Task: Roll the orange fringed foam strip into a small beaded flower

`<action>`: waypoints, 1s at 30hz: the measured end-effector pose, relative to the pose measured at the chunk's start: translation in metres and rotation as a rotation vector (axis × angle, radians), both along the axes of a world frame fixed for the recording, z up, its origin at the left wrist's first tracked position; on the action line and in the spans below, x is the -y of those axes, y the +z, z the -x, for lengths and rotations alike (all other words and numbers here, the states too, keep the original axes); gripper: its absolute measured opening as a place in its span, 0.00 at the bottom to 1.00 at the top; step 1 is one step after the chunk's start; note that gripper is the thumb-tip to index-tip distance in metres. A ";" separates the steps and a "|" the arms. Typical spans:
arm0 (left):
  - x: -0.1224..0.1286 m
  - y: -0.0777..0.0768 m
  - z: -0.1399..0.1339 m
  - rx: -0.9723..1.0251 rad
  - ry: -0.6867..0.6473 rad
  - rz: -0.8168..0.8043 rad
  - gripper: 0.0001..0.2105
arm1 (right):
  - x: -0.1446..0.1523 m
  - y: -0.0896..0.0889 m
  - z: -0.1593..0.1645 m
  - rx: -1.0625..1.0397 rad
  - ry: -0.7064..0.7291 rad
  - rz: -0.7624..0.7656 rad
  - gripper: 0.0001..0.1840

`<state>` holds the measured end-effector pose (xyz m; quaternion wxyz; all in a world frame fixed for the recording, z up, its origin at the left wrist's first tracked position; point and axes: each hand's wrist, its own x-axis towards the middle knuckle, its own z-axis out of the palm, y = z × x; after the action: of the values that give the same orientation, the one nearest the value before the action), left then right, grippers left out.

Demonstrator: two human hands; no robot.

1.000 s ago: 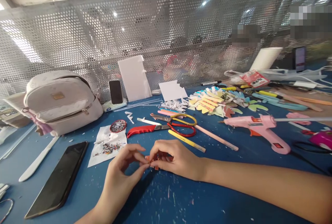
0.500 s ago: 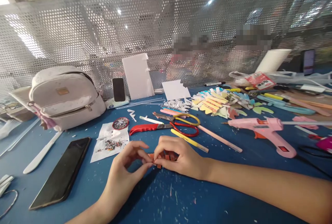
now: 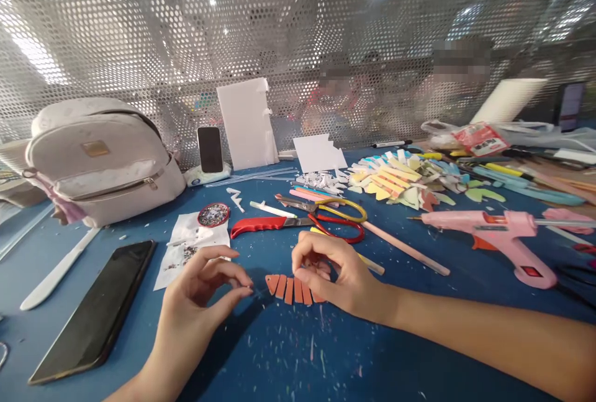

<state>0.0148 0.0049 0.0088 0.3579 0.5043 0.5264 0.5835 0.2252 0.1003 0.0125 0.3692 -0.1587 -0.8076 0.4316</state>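
Note:
A row of short orange strips point(image 3: 288, 291), fanned side by side with a pointed piece at the left end, lies on the blue table between my hands. My left hand point(image 3: 200, 296) is left of the row, apart from it. Its thumb and middle fingertip come together, and anything between them is too small to name. Over the right end of the row is my right hand point(image 3: 349, 278), hiding part of it. Its thumb and index finger are closed in a pinch, and what they hold does not show.
Behind my hands lie a red-handled cutter point(image 3: 258, 224), scissors point(image 3: 342, 210) and a paper point(image 3: 174, 240) with tiny bits and a round dish point(image 3: 213, 215). A black phone point(image 3: 95, 309) and backpack point(image 3: 102, 166) are left; a pink glue gun point(image 3: 493, 228) and cut paper pile point(image 3: 395, 175) right.
My hands have drawn apart: the left moved left, the right slightly right. The orange strips, mostly covered before, now show in a row. The camera view has tipped down a little.

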 end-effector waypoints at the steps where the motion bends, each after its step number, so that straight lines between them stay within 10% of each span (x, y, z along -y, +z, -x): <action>1: 0.000 0.001 0.000 -0.001 0.006 0.010 0.14 | 0.000 0.000 0.000 -0.005 -0.006 0.000 0.05; 30: -0.001 0.004 -0.004 0.118 0.001 0.104 0.16 | -0.001 -0.001 0.001 -0.013 -0.055 -0.004 0.04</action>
<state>0.0185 0.0058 0.0124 0.4140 0.4494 0.5342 0.5842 0.2241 0.1008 0.0111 0.3863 -0.1771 -0.8016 0.4206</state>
